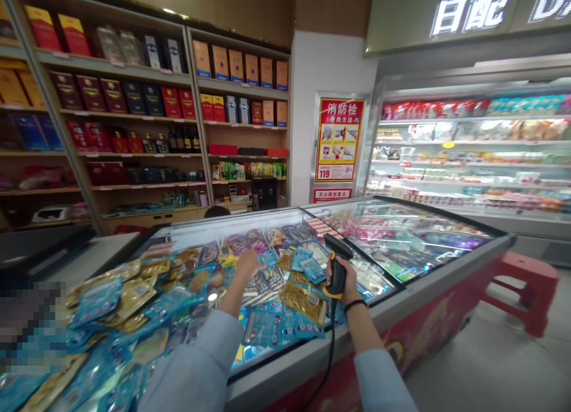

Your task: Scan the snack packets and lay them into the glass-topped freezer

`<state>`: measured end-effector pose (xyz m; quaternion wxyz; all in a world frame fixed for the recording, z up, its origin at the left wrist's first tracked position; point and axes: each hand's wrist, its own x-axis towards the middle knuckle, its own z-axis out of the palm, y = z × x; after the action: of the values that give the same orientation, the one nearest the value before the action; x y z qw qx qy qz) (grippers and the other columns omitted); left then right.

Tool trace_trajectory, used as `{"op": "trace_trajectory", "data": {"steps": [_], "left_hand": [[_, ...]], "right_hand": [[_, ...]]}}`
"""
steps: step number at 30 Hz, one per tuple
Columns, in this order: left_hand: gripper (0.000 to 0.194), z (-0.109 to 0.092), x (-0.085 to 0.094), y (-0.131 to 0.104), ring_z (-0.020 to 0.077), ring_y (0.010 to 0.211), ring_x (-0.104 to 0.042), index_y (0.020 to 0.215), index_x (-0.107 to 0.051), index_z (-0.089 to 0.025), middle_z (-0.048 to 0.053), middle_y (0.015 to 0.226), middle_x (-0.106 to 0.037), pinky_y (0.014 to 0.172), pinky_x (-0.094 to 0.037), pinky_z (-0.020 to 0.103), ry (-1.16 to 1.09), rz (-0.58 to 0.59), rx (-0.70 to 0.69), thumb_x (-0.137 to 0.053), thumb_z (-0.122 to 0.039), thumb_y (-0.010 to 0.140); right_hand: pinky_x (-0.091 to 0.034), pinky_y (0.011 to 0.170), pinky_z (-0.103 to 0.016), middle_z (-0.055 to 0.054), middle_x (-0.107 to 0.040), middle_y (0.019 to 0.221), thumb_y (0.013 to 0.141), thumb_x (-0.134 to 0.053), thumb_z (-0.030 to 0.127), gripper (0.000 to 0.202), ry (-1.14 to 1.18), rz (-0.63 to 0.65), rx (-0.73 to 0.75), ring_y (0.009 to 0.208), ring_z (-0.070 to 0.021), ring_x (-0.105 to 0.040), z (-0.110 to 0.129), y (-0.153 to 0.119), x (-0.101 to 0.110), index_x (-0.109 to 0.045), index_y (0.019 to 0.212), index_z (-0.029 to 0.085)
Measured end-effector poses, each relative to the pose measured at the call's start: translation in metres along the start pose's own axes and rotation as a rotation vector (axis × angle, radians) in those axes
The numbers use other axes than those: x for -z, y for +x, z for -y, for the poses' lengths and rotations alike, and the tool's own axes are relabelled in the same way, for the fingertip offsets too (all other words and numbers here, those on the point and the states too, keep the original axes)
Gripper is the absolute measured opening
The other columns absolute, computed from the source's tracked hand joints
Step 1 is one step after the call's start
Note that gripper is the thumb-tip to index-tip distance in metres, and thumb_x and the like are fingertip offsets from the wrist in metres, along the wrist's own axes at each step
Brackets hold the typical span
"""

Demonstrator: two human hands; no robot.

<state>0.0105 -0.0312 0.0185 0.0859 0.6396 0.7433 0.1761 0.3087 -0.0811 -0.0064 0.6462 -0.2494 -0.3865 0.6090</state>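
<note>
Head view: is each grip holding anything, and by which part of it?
The right grip holds the scanner by its handle. The left grip is at a blue packet; whether it pinches the packet's edge cannot be told.

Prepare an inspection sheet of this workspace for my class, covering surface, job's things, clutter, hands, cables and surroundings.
Surface: glass-topped freezer, goods visible beneath.
Job's things: blue packets, gold packets, handheld scanner.
Clutter: packets overlap loosely, heaped at left.
Hands: right hand grips the scanner; left hand is among the packets, its grip unclear.
Cables: black cable hangs from the scanner over the freezer's front edge.
Surroundings: stocked shelves, red stool.
</note>
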Motion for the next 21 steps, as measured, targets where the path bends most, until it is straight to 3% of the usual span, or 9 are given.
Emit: {"op": "trace_trajectory", "data": {"steps": [4,7,9,13,18,21], "left_hand": [[0.049,-0.003,-0.011,-0.001,0.0267,0.102,-0.067,0.121,-0.046,-0.017,0.016,0.111,-0.068,0.078,-0.050,0.031,-0.097,-0.020,0.023,-0.063,-0.035,0.079],[0.040,-0.009,-0.021,-0.003,0.0204,0.089,-0.070,0.122,-0.041,-0.019,0.011,0.109,-0.068,0.068,-0.054,0.027,-0.416,-0.058,0.029,-0.054,-0.028,0.086],[0.039,-0.013,-0.024,-0.003,0.0183,0.088,-0.069,0.123,-0.038,-0.021,0.010,0.112,-0.067,0.066,-0.056,0.027,-0.639,-0.102,0.016,-0.052,-0.026,0.087],[0.045,-0.016,-0.023,-0.001,0.0176,0.097,-0.067,0.129,-0.031,-0.023,0.009,0.119,-0.062,0.069,-0.058,0.026,-0.782,-0.174,-0.049,-0.050,-0.024,0.088],[0.058,-0.014,-0.034,0.011,0.0149,0.077,-0.065,0.133,-0.031,-0.023,0.005,0.102,-0.060,0.061,-0.059,0.029,-1.020,-0.131,-0.142,-0.055,-0.019,0.080],[0.050,-0.012,-0.046,0.019,0.0124,0.065,-0.061,0.125,-0.043,-0.020,-0.002,0.081,-0.054,0.062,-0.057,0.030,-1.126,-0.180,-0.173,-0.057,-0.020,0.077]], "right_hand": [[-0.038,0.033,-0.021,0.003,-0.053,0.047,0.068,-0.067,0.046,0.030,-0.003,0.004,0.012,0.035,-0.0112,-0.046,0.002,0.000,-0.001,-0.059,0.080,0.019],[-0.038,0.034,-0.020,0.003,-0.054,0.047,0.068,-0.067,0.046,0.030,-0.016,-0.005,0.040,0.035,-0.0110,-0.047,0.002,0.004,-0.006,-0.059,0.079,0.019],[-0.039,0.035,-0.019,0.003,-0.055,0.047,0.067,-0.066,0.046,0.030,-0.021,0.000,0.061,0.036,-0.0106,-0.048,0.002,0.010,-0.013,-0.059,0.078,0.019],[-0.038,0.035,-0.019,0.003,-0.053,0.045,0.067,-0.065,0.047,0.031,-0.055,0.087,0.078,0.035,-0.0102,-0.046,0.001,0.027,-0.030,-0.060,0.078,0.018],[-0.037,0.034,-0.020,0.002,-0.054,0.044,0.069,-0.064,0.046,0.032,-0.179,0.189,-0.123,0.034,-0.0104,-0.045,-0.006,0.037,-0.037,-0.062,0.078,0.016],[-0.037,0.035,-0.021,0.001,-0.054,0.044,0.067,-0.065,0.046,0.034,-0.237,0.250,-0.206,0.034,-0.0106,-0.045,-0.011,0.035,-0.035,-0.063,0.079,0.014]]}}
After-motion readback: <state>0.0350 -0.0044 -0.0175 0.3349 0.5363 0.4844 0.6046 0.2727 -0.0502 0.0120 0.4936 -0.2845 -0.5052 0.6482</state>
